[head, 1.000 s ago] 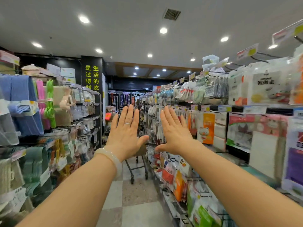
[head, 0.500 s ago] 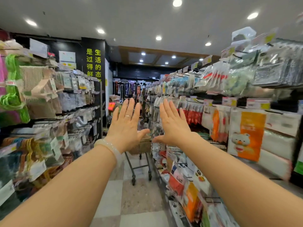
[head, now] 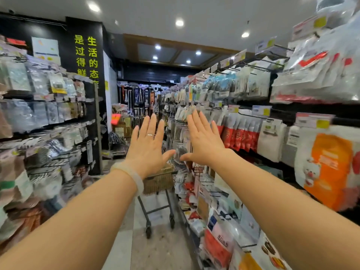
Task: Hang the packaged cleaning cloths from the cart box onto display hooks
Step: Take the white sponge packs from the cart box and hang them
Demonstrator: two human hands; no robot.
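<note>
Both arms stretch out ahead of me down a shop aisle. My left hand (head: 147,147), with a ring and a pale bracelet at the wrist, is flat with fingers spread and holds nothing. My right hand (head: 204,141) is likewise flat, fingers apart, with nothing in it; the two thumbs nearly meet. Beyond the hands stands a dark wheeled cart (head: 158,209) carrying a brown cardboard box (head: 158,182), partly hidden by my left hand. What the box holds cannot be seen. Display hooks (head: 251,115) with hanging packets line the right-hand rack.
Racks of hanging packaged goods close in the aisle: the left rack (head: 44,121) and the right rack (head: 272,133). A tiled floor strip (head: 155,250) runs between them to the cart. A black wall with yellow characters (head: 86,55) rises at the back left.
The view has advanced along the aisle; the cart looks nearer and the racks slide past. Both hands stay flat and spread in front, holding nothing.
</note>
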